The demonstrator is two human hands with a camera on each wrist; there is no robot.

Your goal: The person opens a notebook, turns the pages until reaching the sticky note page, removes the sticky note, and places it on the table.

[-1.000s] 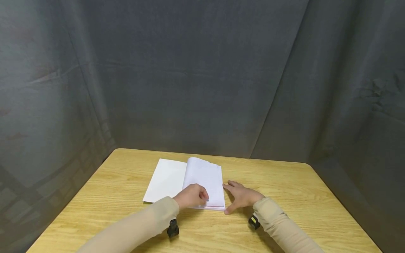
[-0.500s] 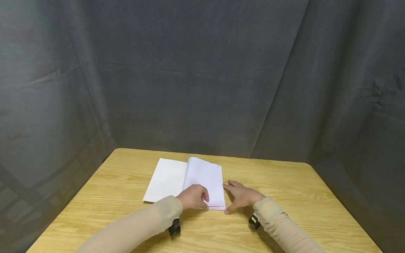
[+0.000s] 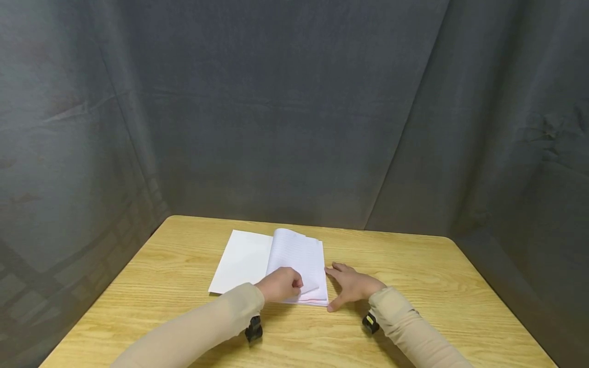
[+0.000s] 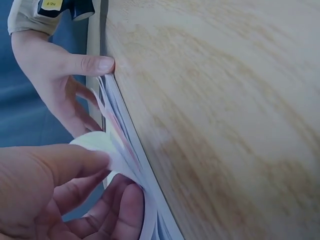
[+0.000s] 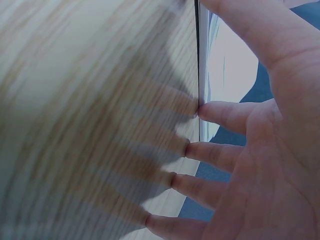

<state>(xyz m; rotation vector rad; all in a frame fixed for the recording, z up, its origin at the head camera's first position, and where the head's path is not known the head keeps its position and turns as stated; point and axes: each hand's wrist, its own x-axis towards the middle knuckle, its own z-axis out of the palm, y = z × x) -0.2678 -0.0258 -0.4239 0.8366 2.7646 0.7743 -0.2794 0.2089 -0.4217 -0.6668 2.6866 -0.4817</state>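
Left hand (image 3: 279,284) pinches a page (image 3: 308,286) by its near edge; right hand (image 3: 352,285), fingers spread, touches the right side of the notebook (image 3: 241,261), pages stretching lengthwise away.

The notebook (image 3: 274,253) lay open on the table (image 3: 414,266), its left side plain white, a right-hand page (image 3: 299,255) (faintly lined) bent up near.

notebook (image 3: 294,253) on table (image 3: 428,271) | left fingers (image 4: 131,212): its near edge | right fingers (image 5: 227,115): its right edge | curtain (image 3: 285,112) behind
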